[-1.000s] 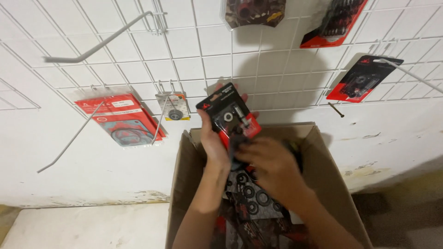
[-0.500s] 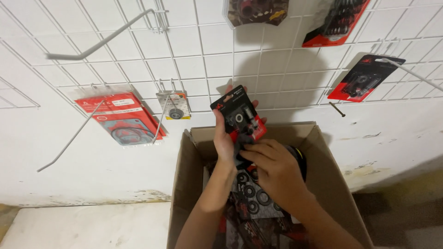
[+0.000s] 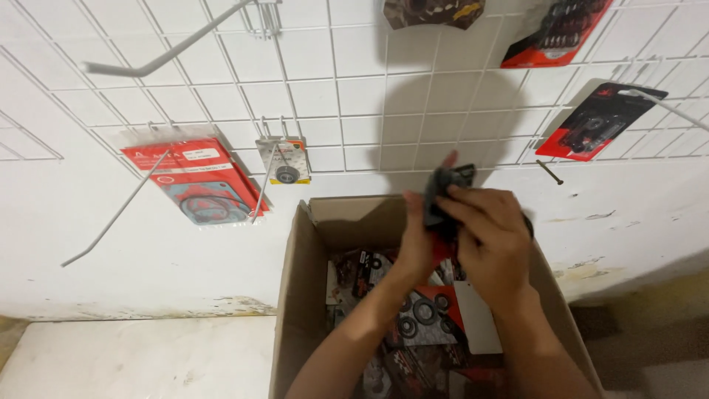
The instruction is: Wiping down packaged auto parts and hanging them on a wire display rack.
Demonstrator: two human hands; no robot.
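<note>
A white wire grid covers the wall, with packets on hooks along its top and right edges. Below it an open cardboard box holds more red-and-black packets. Above the box's far edge, the left hand and right hand both clasp one dark packet. It looks freshly picked out; hanging it would call for finding its hole and a free hook.

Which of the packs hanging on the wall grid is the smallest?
The little pack at centre-left, holding one dark ring, beside the big red gasket pack; the others are larger.
</note>
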